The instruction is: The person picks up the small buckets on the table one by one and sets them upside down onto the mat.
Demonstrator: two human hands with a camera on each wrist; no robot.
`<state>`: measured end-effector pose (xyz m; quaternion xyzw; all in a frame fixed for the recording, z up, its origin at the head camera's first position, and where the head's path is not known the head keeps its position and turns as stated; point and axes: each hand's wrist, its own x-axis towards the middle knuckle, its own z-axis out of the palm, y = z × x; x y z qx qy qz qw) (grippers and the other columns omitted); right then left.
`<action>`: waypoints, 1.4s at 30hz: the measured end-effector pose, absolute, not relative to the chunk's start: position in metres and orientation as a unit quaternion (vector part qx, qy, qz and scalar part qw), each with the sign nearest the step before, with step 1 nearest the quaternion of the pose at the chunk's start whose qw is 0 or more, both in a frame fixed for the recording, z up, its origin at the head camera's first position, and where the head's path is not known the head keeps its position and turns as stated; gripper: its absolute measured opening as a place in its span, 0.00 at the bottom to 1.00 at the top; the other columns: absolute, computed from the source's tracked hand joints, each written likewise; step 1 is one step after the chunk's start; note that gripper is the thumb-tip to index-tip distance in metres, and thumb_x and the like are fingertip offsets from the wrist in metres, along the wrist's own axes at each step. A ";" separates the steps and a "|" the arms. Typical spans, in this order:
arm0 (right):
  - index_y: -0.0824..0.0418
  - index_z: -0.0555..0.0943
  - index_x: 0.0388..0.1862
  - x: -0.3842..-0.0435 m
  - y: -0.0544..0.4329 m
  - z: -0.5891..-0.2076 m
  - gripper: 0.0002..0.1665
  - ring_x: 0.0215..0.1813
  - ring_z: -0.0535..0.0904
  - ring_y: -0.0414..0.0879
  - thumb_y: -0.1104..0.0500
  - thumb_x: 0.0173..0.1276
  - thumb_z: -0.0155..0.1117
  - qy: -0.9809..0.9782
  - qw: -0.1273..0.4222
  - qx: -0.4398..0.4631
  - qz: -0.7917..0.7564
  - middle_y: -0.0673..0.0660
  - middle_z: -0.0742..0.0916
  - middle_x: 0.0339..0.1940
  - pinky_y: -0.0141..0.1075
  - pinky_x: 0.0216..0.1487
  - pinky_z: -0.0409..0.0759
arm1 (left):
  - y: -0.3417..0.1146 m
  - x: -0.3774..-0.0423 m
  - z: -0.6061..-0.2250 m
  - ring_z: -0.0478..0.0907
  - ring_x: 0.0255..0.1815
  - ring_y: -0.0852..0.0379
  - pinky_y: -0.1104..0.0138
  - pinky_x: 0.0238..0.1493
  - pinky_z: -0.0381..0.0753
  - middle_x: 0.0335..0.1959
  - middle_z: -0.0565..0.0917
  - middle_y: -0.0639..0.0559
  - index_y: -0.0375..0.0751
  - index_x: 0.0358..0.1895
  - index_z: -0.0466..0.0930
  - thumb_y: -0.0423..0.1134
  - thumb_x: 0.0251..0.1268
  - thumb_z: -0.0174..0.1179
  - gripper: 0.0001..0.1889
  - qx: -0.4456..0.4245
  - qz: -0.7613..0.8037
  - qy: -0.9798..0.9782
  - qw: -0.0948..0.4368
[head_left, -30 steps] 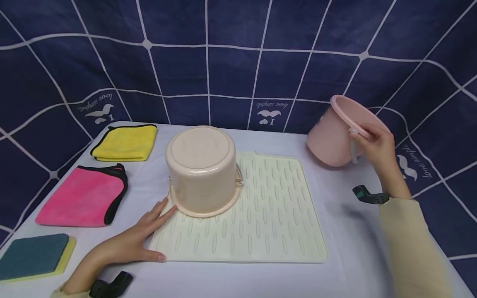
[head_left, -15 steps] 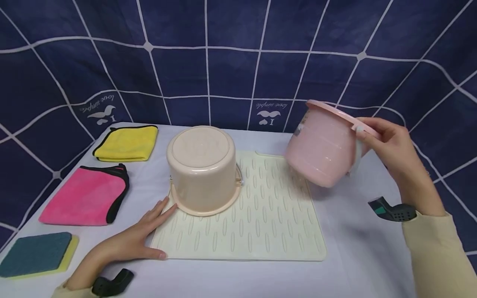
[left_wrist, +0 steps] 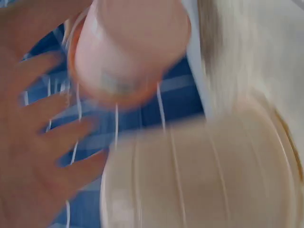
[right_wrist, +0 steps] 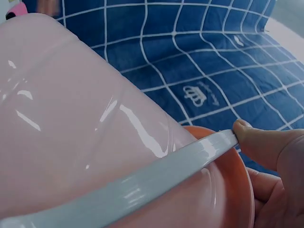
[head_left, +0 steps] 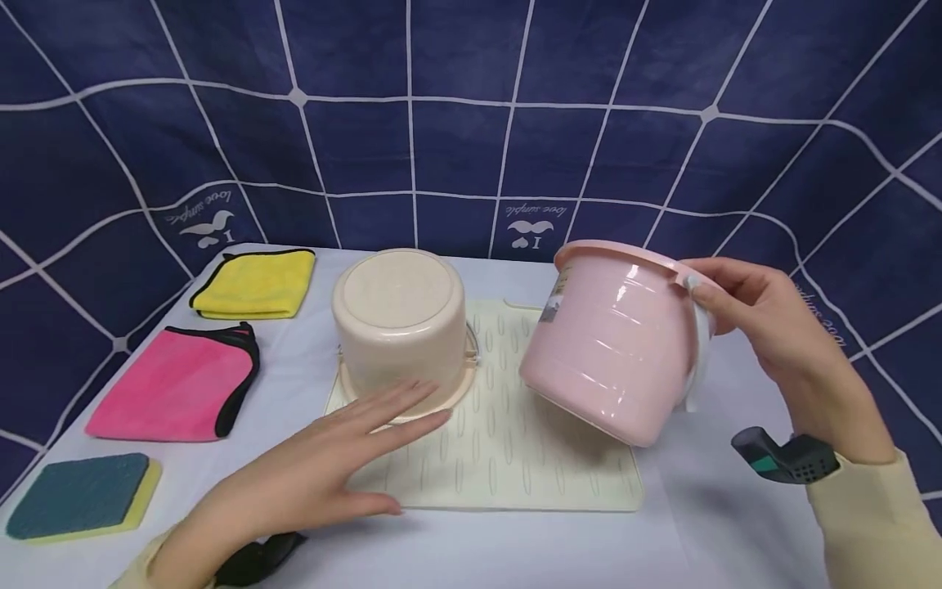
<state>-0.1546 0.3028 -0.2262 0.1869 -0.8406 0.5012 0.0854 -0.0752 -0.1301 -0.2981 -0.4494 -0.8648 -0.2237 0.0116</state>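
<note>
My right hand (head_left: 758, 315) pinches the rim of a pink bucket (head_left: 607, 343) at its handle joint, thumb outside and fingers over the edge. The bucket hangs tilted above the right part of a pale ribbed mat (head_left: 471, 474). Its light grey handle (right_wrist: 142, 183) droops along the side, as the right wrist view shows. A cream bucket (head_left: 397, 327) stands upside down on the mat's left part. In front of it my left hand (head_left: 331, 466) is raised with fingers spread, holding nothing. The left wrist view is blurred, with the fingers beside the cream bucket.
At the left lie a folded yellow cloth (head_left: 253, 284), a folded pink cloth (head_left: 172, 384) with black edging, and a green and yellow sponge (head_left: 81, 496). A dark blue grid-patterned curtain (head_left: 456, 139) closes off the back and sides of the white table (head_left: 559, 548).
The pink bucket, in my right hand, has come from the back right leftward and nearer, over the mat. My left hand has lifted off the mat's left edge and moved right.
</note>
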 end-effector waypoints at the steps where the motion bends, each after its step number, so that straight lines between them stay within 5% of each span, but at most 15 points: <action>1: 0.60 0.81 0.52 -0.154 0.301 -0.226 0.15 0.31 0.71 0.44 0.68 0.68 0.56 -0.843 0.083 0.186 0.497 0.48 0.84 0.37 0.33 0.26 0.70 | -0.116 -0.081 -0.295 0.47 0.72 0.49 0.50 0.61 0.62 0.74 0.49 0.52 0.58 0.73 0.54 0.52 0.47 0.71 0.48 -0.475 -0.229 -0.849 0.036; 4: 0.60 0.81 0.52 -0.152 0.296 -0.227 0.15 0.29 0.71 0.44 0.67 0.69 0.56 -0.840 0.068 0.191 0.503 0.50 0.84 0.37 0.33 0.25 0.72 | -0.076 -0.104 -0.299 0.39 0.73 0.44 0.50 0.65 0.54 0.75 0.40 0.47 0.58 0.75 0.46 0.51 0.45 0.73 0.54 -0.528 -0.266 -0.802 0.087; 9: 0.60 0.82 0.50 -0.152 0.287 -0.228 0.16 0.34 0.72 0.45 0.70 0.68 0.54 -0.802 0.034 0.220 0.554 0.52 0.84 0.37 0.32 0.26 0.72 | -0.038 -0.135 -0.320 0.39 0.72 0.40 0.50 0.66 0.51 0.74 0.35 0.42 0.67 0.74 0.37 0.52 0.41 0.75 0.60 -0.548 -0.342 -0.750 0.142; 21: 0.59 0.83 0.47 -0.160 0.277 -0.225 0.15 0.15 0.72 0.46 0.69 0.71 0.51 -0.750 -0.003 0.217 0.626 0.54 0.84 0.29 0.33 0.21 0.74 | -0.025 -0.145 -0.330 0.44 0.71 0.40 0.51 0.66 0.53 0.74 0.50 0.45 0.58 0.72 0.58 0.39 0.57 0.66 0.39 -0.542 -0.414 -0.706 0.189; 25: 0.57 0.82 0.50 -0.165 0.265 -0.219 0.13 0.36 0.78 0.46 0.57 0.71 0.56 -0.809 0.035 0.150 0.568 0.50 0.85 0.38 0.32 0.34 0.76 | -0.024 -0.145 -0.336 0.50 0.71 0.43 0.51 0.66 0.53 0.73 0.54 0.46 0.55 0.71 0.61 0.33 0.56 0.65 0.38 -0.512 -0.474 -0.692 0.184; 28: 0.57 0.80 0.54 -0.166 0.253 -0.212 0.19 0.52 0.72 0.46 0.49 0.68 0.59 -0.855 0.063 0.109 0.502 0.48 0.83 0.45 0.33 0.49 0.70 | -0.022 -0.146 -0.341 0.53 0.70 0.44 0.53 0.65 0.55 0.72 0.56 0.46 0.54 0.70 0.62 0.28 0.54 0.65 0.39 -0.489 -0.518 -0.679 0.176; 35: 0.60 0.74 0.61 -0.168 0.246 -0.196 0.21 0.56 0.73 0.45 0.55 0.71 0.55 -0.853 0.105 0.176 0.479 0.54 0.79 0.55 0.29 0.52 0.71 | -0.022 -0.148 -0.348 0.55 0.69 0.45 0.57 0.57 0.69 0.72 0.55 0.46 0.47 0.71 0.60 0.34 0.63 0.59 0.33 -0.421 -0.685 -0.591 0.069; 42: 0.60 0.71 0.64 -0.171 0.231 -0.177 0.24 0.60 0.71 0.48 0.57 0.71 0.55 -0.837 0.055 0.249 0.484 0.58 0.76 0.59 0.31 0.56 0.70 | -0.023 -0.144 -0.350 0.68 0.58 0.50 0.54 0.49 0.76 0.67 0.62 0.43 0.43 0.73 0.51 0.42 0.70 0.52 0.32 -0.292 -0.802 -0.517 -0.060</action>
